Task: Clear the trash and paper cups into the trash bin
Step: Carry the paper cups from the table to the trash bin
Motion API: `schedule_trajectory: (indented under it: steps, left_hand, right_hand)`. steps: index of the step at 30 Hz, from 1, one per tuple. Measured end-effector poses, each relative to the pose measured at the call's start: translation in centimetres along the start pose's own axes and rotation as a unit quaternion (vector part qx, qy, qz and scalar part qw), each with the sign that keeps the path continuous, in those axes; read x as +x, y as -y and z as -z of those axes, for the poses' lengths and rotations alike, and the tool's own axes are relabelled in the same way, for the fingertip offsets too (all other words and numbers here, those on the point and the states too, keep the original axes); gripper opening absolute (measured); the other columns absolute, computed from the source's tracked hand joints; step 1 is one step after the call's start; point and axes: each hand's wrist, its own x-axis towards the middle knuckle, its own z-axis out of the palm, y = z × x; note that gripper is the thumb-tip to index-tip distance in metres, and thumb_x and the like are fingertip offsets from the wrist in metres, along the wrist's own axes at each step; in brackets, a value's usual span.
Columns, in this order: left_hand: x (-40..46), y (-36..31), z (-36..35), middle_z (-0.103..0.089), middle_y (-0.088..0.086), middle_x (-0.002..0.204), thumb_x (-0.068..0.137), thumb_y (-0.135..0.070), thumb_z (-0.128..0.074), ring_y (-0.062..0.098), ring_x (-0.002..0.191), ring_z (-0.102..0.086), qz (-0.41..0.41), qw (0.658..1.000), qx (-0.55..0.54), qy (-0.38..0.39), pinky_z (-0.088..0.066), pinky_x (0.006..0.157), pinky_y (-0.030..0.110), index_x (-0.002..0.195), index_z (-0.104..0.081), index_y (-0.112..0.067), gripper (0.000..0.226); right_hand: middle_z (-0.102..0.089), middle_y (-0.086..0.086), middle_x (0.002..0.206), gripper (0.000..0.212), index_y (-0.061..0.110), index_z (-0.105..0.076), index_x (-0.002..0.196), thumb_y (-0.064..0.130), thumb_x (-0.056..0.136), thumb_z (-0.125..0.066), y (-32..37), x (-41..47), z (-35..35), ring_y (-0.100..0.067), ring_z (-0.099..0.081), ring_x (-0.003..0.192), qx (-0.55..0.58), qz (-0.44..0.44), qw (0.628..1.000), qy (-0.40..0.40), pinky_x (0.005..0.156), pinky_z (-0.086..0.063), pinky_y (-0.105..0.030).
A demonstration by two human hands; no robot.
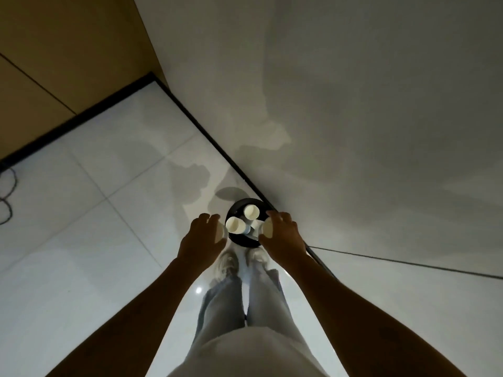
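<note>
Forearms reach down over legs and pale shoes [227,263] toward trash bin [243,242], both hands loaded.
Wall right, tiled floor [81,213] left, cable [6,197] far left, well apart. Bin stands on floor against wall base, already holding two paper cups [236,225]. Left hand [200,238] curls round a cup [221,232] left of the rim; right hand [281,235] grips another cup [267,227] over the right rim. Risk: left cup, released early, likely misses; crowded bin may bounce either out.

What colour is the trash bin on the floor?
Black, seen best in the head view: the trash bin by the wall, with white cups inside.
</note>
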Motion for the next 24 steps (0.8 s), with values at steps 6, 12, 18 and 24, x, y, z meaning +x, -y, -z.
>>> schedule_trajectory:
  steps: [6,12,18,24]
  left_hand:
    - [7.5,2.2,-5.6,-0.039,0.007,0.141,0.089,-0.036,-0.061,0.022,0.129,-0.038,0.045,0.999,-0.022,-0.015,-0.051,0.094,0.034,0.14,-0.035,-0.013,0.062]
    - [13.7,5.7,-14.0,-0.038,0.006,0.14,0.089,-0.034,-0.061,0.022,0.129,-0.037,0.075,0.996,-0.046,-0.005,-0.05,0.09,0.034,0.139,-0.036,-0.014,0.059]
    - [18.2,9.1,-21.3,-0.034,0.005,0.144,0.088,-0.033,-0.063,0.022,0.133,-0.034,0.086,0.993,-0.086,-0.009,-0.049,0.094,0.035,0.141,-0.034,-0.015,0.063]
    - [20.9,11.3,-27.1,-0.031,0.005,0.149,0.087,-0.039,-0.061,0.024,0.136,-0.033,0.069,0.991,-0.112,0.008,-0.045,0.1,0.035,0.144,-0.032,-0.017,0.068]
  right_hand:
    - [-0.036,-0.01,0.145,0.066,0.017,-0.034,0.143,0.041,0.089,-0.062,-3.1,8.4,-3.6,-0.025,-0.042,0.127,-0.011,0.013,1.0,0.024,0.101,-0.042,-0.032]
    - [-0.029,-0.008,0.151,0.068,0.02,-0.031,0.146,0.037,0.089,-0.064,-7.2,16.4,-9.3,-0.028,-0.035,0.134,-0.053,0.025,0.997,0.053,0.1,-0.046,-0.039]
    - [-0.029,-0.008,0.15,0.065,0.021,-0.033,0.144,0.027,0.089,-0.065,-10.8,23.1,-16.1,-0.029,-0.033,0.134,-0.052,0.028,0.997,0.056,0.099,-0.046,-0.041]
    - [-0.028,-0.009,0.153,0.065,0.02,-0.032,0.146,0.033,0.09,-0.063,-14.4,27.6,-22.1,-0.029,-0.03,0.138,-0.1,0.075,0.992,0.019,0.103,-0.045,-0.042]
